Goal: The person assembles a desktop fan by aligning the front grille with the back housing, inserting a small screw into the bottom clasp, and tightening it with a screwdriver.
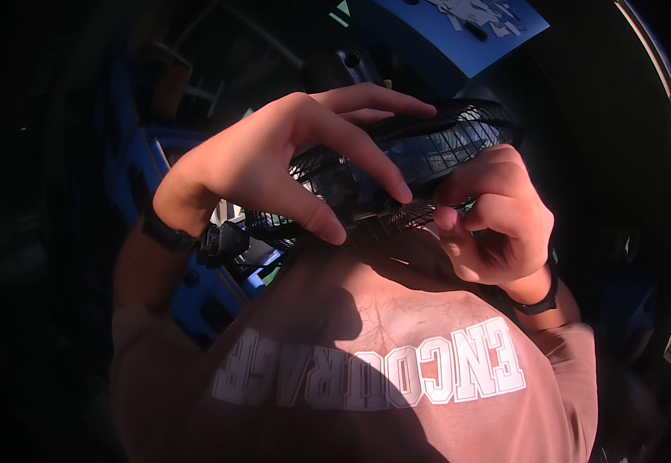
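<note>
A black fan with a round wire guard (459, 150) is held up in front of my chest, tilted with its rim toward me. My left hand (297, 158) reaches across it, thumb and fingers spread wide over the guard and gripping it. My right hand (497, 212) is closed at the rim on the right, its thumb and curled fingers pinched together against the edge. Whatever lies between those fingertips is hidden. The fan's hub and lower part are mostly dark or covered by my hands.
A blue-topped table (497, 50) with white paper scraps and a small dark object stands at the far right. Blue furniture (185, 285) is at the left. A black watch (219, 243) is on my left wrist, a black band (540, 297) on my right.
</note>
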### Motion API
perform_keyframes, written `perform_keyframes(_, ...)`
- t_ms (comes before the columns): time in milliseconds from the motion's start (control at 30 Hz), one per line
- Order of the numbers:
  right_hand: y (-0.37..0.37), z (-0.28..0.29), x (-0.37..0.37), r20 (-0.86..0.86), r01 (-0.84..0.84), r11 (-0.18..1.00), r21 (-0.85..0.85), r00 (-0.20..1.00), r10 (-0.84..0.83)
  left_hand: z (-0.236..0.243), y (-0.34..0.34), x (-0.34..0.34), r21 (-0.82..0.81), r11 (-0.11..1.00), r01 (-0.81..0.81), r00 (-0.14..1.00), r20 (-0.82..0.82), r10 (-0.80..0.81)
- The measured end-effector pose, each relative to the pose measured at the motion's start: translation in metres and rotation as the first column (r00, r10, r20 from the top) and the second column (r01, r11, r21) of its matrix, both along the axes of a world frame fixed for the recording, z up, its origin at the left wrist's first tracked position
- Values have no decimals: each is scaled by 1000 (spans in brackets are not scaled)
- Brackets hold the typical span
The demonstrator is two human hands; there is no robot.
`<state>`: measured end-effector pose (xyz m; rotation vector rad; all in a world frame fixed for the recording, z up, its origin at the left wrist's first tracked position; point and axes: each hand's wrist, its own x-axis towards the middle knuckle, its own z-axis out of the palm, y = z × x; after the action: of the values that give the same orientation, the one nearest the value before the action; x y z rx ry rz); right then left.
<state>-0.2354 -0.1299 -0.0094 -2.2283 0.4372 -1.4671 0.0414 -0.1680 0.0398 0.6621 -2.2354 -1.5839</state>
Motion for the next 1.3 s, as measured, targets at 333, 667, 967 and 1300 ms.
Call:
perform_keyframes(333, -1, 4, -7, 162, -28, 1000, -14, 986, 30, 14, -8, -13, 21, 996, 90, 996, 15, -91)
perform_keyframes(667, -140, -65, -148, 265, 65, 715, 696, 902, -340, 13, 1, -8, 115, 987, 115, 990, -96, -104)
perform_keyframes(967, -422, -405, -175, -666, 939, 311, 148, 327, -671, 2, 21, -24, 155, 984, -83, 991, -88, 98)
perform_keyframes(1300, -408, -409, -154, -816, 923, 371, 106, 294, -497, 5, 20, -23, 218, 974, -62, 993, -81, 81)
